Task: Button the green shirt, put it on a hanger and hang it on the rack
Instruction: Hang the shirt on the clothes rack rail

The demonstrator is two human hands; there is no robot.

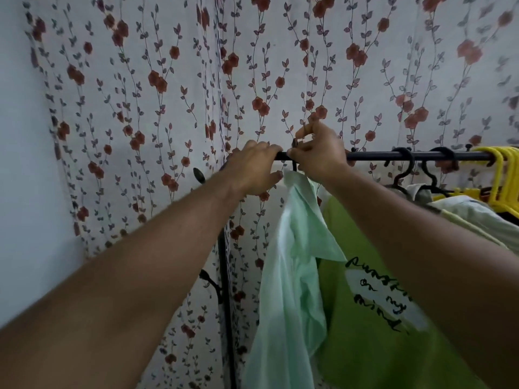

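Gripping the rail (379,156), left hand (252,167) sits beside right hand (320,154) pinching the green shirt (292,248)'s hanger hook (295,142).

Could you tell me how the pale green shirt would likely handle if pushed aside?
Probably floppy: the pale green shirt hangs in loose folds. Likely light, as the cloth looks thin. It may swing, hanging below the rail.

**Home, clothes-storage corner**

Domestic room. A black metal rack (393,156) with a horizontal rail stands against a floral curtain (168,80) of red blossoms on vines, with a plain pale wall (16,136) to the left. Black hangers (405,164) and bunched yellow hangers (500,167) hook on the rail. Everyday garments hang below: pale green shirt (295,248), lime printed tee (365,355).
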